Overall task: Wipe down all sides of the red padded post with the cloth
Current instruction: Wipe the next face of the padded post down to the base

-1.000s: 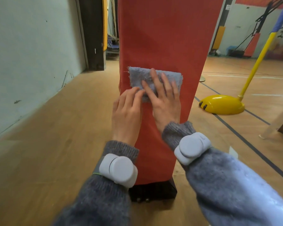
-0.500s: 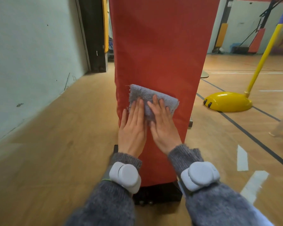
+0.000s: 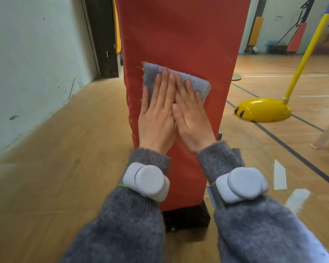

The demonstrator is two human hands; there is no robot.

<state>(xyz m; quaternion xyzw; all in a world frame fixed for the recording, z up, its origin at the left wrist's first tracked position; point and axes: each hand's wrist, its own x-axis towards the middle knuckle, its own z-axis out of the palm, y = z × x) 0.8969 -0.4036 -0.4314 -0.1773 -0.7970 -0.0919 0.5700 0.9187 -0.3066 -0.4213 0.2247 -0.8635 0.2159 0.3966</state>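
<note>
Wooden gym floor [image 3: 55,168] surrounds the red padded post [image 3: 179,35] before you; your left hand [image 3: 156,114] and right hand [image 3: 190,116] press flat, fingers straight, side by side on the grey cloth [image 3: 199,84] against its front face
</note>
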